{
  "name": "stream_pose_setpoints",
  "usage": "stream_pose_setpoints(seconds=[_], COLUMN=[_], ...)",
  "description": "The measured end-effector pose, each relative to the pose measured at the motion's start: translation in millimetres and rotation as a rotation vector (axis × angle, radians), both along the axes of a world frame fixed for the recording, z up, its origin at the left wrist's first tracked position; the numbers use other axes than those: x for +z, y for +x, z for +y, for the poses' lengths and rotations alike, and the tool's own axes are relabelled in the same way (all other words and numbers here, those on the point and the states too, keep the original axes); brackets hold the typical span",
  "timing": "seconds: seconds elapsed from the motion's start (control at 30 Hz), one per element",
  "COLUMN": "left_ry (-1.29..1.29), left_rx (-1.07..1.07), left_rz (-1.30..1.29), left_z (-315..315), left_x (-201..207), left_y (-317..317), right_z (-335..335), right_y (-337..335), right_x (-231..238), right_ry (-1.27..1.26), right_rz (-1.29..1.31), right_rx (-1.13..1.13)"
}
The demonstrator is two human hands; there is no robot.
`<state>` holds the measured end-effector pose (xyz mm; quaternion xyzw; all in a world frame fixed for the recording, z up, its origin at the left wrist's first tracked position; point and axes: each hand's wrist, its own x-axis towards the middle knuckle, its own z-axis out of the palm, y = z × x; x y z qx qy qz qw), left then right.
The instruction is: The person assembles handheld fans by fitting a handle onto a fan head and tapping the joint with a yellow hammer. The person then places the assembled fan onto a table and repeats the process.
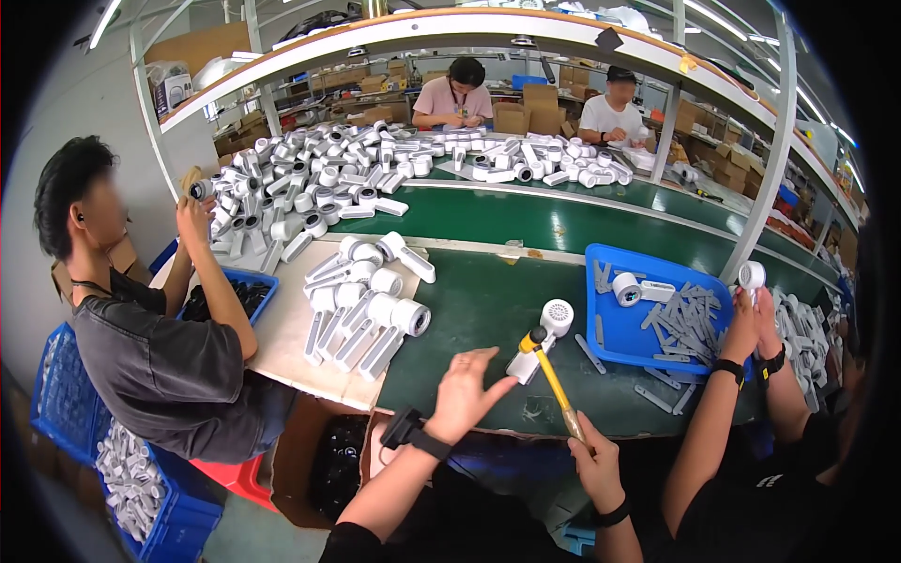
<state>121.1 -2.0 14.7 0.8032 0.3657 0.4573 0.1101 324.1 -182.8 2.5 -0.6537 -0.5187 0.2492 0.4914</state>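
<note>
My right hand (598, 464) is closed around the wooden-coloured end of a hammer (554, 380) with a yellow handle and a dark head. The hammer head rests on or just over a white handheld fan (557, 319) lying on the green work mat; I cannot tell if they touch. My left hand (462, 392) is open, fingers spread, just left of the fan's handle and holding nothing. A loose grey strip (590, 355) lies right of the fan. A cluster of white fans (361, 300) sits farther left on a pale board.
A blue tray (601, 353) holds grey strips and a fan. At right, a co-worker's hands (754, 324) hold a fan; at left another person (169, 310) holds up a part. A big fan pile (310, 178) lies beside the green conveyor (460, 214). A shelf beam (469, 28) spans above.
</note>
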Motion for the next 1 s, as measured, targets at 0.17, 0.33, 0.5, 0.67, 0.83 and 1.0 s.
stream_pose_setpoints(seconds=[0.17,0.33,0.5,0.67,0.83,1.0], left_ry=[-0.073,-0.112,-0.412,-0.254,-0.266,-0.282], left_rx=[0.000,-0.023,-0.264,-0.061,-0.015,-0.041], left_rz=[0.172,0.146,-0.018,-0.016,-0.100,-0.127], left_z=[1,14,9,10,9,13], left_x=[-15,-30,3,-9,-24,-24], left_y=[55,49,-18,-59,-62,-63], right_z=[5,-6,-16,-5,2,-3], right_y=[-7,-6,-4,-13,-24,-31], right_x=[-4,3,8,11,43,46], right_ry=[0.092,0.032,-0.053,-0.053,0.124,0.204], right_rz=[0.093,0.163,0.227,0.125,-0.232,-0.252], right_rx=[0.004,0.023,0.066,0.193,0.243,0.253])
